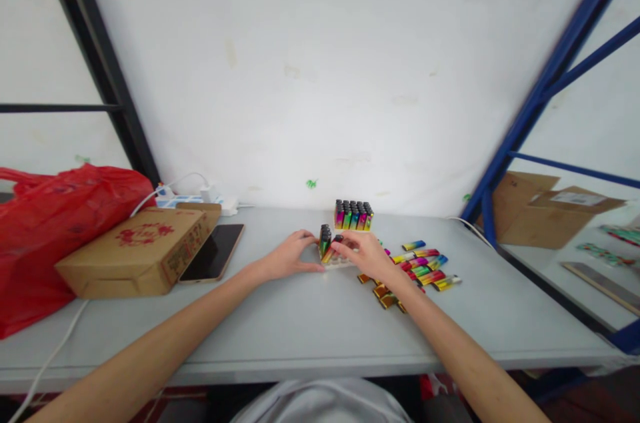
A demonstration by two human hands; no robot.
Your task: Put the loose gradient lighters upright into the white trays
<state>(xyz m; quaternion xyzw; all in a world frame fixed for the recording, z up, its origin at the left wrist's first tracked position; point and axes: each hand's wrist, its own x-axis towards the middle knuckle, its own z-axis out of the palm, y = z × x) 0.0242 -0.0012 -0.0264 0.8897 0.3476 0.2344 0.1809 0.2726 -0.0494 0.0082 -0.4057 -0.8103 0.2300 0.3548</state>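
My left hand (290,255) curves round the left side of a small pale tray (341,263), thumb at the front corner and fingers at the back. Several lighters (325,236) with black tops stand upright along the tray's left end. A single tilted lighter (329,254) is pinched by the fingertips of my right hand (367,253) over the tray; its lower end is close to the holes. Loose shiny multicoloured lighters (423,269) lie to the right, partly hidden by my right forearm.
A filled block of upright lighters (354,216) stands by the wall. On the left are a cardboard box (130,253), a dark tablet (213,253), a red plastic bag (65,229) and a white power strip (230,205). Blue shelf posts (530,109) rise on the right.
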